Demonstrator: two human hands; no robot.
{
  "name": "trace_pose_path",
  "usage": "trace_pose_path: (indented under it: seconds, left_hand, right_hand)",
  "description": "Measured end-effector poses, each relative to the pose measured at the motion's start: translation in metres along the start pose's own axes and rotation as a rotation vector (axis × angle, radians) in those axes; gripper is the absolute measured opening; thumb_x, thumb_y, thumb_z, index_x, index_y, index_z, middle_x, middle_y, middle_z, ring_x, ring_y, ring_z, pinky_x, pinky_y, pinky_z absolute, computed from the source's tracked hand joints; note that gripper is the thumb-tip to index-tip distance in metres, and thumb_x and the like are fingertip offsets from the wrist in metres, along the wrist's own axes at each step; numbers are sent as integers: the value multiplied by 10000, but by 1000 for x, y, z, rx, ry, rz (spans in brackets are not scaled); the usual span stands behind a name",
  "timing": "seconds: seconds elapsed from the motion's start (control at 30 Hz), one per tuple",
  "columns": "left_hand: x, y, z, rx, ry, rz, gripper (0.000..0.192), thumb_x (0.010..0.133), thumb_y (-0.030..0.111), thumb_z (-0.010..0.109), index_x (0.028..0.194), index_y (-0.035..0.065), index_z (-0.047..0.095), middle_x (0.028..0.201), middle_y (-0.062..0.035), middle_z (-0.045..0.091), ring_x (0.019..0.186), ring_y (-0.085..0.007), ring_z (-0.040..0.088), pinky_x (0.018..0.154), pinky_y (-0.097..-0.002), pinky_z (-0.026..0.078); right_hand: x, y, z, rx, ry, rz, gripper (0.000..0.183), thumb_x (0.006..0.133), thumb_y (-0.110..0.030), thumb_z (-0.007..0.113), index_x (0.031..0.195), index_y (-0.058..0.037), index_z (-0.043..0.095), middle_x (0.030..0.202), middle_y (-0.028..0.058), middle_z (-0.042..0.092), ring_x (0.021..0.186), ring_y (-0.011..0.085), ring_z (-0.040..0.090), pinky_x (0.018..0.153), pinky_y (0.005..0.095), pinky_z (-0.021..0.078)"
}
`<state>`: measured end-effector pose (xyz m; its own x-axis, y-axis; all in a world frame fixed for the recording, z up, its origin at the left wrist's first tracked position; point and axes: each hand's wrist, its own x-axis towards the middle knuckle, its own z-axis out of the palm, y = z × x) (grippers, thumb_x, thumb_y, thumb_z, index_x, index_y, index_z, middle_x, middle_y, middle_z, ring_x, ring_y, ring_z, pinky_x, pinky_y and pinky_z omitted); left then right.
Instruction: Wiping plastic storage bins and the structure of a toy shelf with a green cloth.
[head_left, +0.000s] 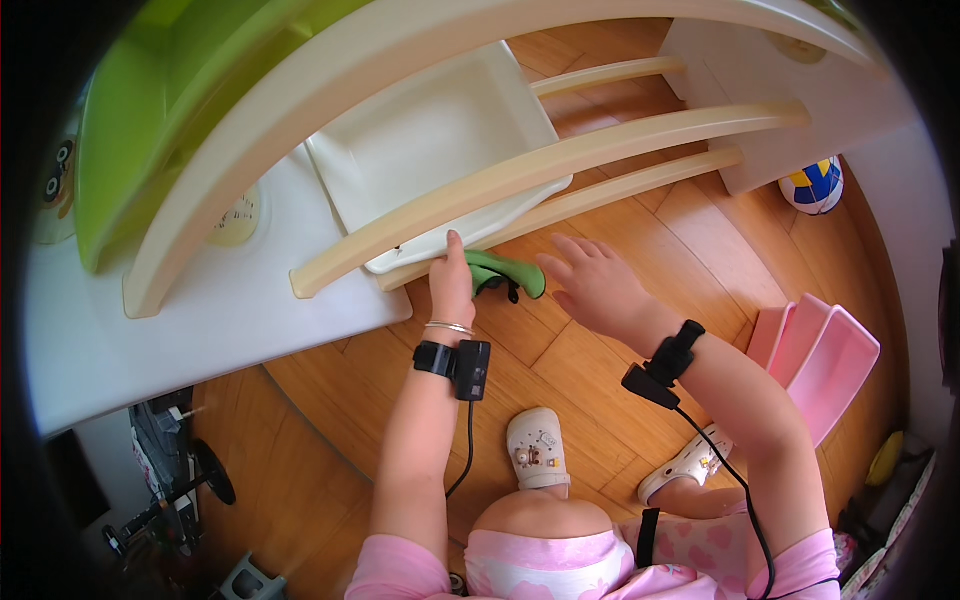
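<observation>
My left hand (451, 286) is closed around a green fabric-like item (517, 274) with black trim, its thumb pointing up over the front rim of a white plastic bin (442, 142). The fingers are mostly hidden, and the item's exact kind is unclear. To the right of the green item, my right hand (600, 289) hovers over the wooden floor, fingers apart and nothing in it. The white bin rests tilted on the cream rails (547, 169) of a children's storage rack. Each wrist wears a black strap with a cabled device.
The rack's white side panel (225, 315) stands at left, below a green bin (135, 150). Stacked pink bins (825, 360) lie on the floor at right. Beyond them is a blue, yellow and white ball (814, 186). A wheeled object (169, 465) sits at lower left.
</observation>
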<state>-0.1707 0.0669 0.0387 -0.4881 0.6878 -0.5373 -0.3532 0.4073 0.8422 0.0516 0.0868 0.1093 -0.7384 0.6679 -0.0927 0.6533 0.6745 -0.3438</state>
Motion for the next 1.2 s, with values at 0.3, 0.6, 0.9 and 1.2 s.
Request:
trace_pose_path:
  seconds: [0.3,0.6,0.9,1.2]
  left_hand:
    - [-67,-5,44,-5,-630,-42,312,999,238,604,1186,-11,591,1097,-59,639,986,-113,592,854,-268,494]
    - [-135,-30,133,18,-1083,-38,450,1039,168,504,1426,-33,393,1355,-119,548,1218,-165,522,1046,-320,413]
    - [-193,-107,232,563,-1524,-15,334,1041,184,525,1306,-18,506,1115,-76,635,1009,-139,606,922,-281,496]
    - [-198,-121,214,676,-1449,-33,314,1032,195,534,1260,-20,539,1075,-75,652,971,-138,618,894,-276,501]
  right_hand:
    - [-11,4,-16,439,-60,149,622,807,-173,716,1377,-78,486,1303,193,576,1160,364,588,958,428,499]
    - [-113,67,-54,592,-54,470,572,822,-83,652,1370,-97,486,1113,220,679,1024,410,649,858,446,528]
    - [-318,129,-92,-53,394,1054,343,800,-94,623,1134,-32,576,1051,229,640,1013,408,617,847,485,509]
    - [-366,155,-13,1278,425,1353,384,994,-257,515,1330,-71,537,1132,91,660,1004,216,636,855,382,540]
